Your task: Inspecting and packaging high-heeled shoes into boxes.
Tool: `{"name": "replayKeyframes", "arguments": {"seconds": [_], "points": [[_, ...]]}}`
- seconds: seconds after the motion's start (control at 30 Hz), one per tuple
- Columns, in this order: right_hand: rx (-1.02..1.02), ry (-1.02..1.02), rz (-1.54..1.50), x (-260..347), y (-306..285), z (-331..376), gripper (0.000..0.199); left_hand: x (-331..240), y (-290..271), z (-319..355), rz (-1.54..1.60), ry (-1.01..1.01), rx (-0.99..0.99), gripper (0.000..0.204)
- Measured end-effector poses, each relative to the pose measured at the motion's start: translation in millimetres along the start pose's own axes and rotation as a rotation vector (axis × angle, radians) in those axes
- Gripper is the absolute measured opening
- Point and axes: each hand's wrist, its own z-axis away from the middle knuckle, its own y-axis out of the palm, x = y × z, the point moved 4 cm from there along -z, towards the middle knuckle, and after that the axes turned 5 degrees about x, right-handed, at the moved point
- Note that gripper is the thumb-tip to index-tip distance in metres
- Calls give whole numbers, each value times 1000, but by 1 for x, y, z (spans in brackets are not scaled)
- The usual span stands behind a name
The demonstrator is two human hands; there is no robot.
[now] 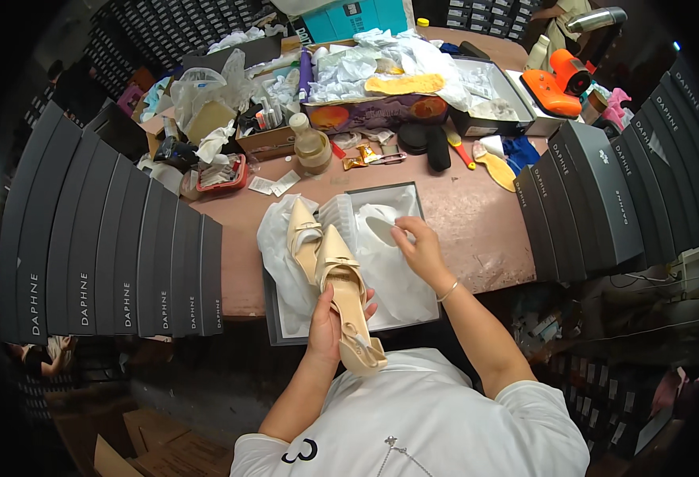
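Note:
My left hand (325, 327) is wrapped round a beige pointed-toe shoe (343, 274) with a bow and an ankle strap, its toe pointing away from me. A matching beige shoe (302, 232) is just behind it to the left, overlapped by the first. Both are over an open shoebox (383, 189) lined with white tissue paper (276, 238). On the right side of the box, my right hand (422, 253) pinches the edge of a thin, pale oval piece (379, 230) between thumb and fingers. A ribbed white wad (336, 216) rests between.
Dark shoeboxes stand in rows at left (99, 230) and right (580, 191). Farther back are a bottle of tan liquid (312, 147), a carton of crumpled paper (365, 113), a black round tin (413, 138), a yellow insole (495, 170) and an orange device (554, 87).

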Motion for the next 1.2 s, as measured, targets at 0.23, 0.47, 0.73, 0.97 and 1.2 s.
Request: {"name": "replayKeyframes", "arguments": {"seconds": [0.23, 0.47, 0.73, 0.97, 1.2], "points": [[426, 687, -1010, 65, -24, 34, 20, 0, 35, -13, -39, 116, 81, 57], [478, 7, -32, 106, -4, 59, 29, 7, 1, -12, -85, 144, -107, 39], [521, -366, 192, 102, 18, 46, 25, 11, -7, -8, -89, 28, -24, 42], [305, -22, 182, 34, 2, -40, 17, 3, -7, -3, -156, 2, -141, 36], [578, 53, 665, -71, 69, -60, 15, 0, 0, -15, -212, -67, -134, 40]]}}
